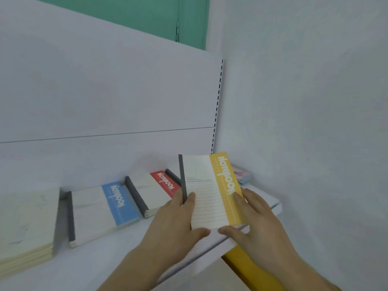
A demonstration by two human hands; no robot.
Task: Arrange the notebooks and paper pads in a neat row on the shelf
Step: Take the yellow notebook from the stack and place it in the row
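A yellow notebook (212,190), cream on its left part with a yellow band down its right side and a dark grey spine along its left edge, is held tilted up above the right end of a white shelf (130,244). Both hands grip it. The left hand (178,219) wraps the spine edge, with its fingers curled over the front of the cover and its thumb along the bottom edge. The right hand (256,221) holds the yellow side, with fingers lying up the right edge and the thumb pressed at the lower right corner.

Lying on the shelf to the left are 3 more items in a loose, slanted row. Closest to the held notebook is a red notebook (159,192), partly hidden behind the left hand. Next to it, overlapping its lower left, is a blue notebook (100,208). Farthest left, near the frame edge, is a pale cream paper pad stack (25,227), blurred.

Behind the held notebook, in the shelf's back right corner, a small pink and blue pad (242,175) peeks out.

A white back panel (105,91) rises behind the shelf, a white wall (315,101) stands at right, and a green door (147,13) shows at top.
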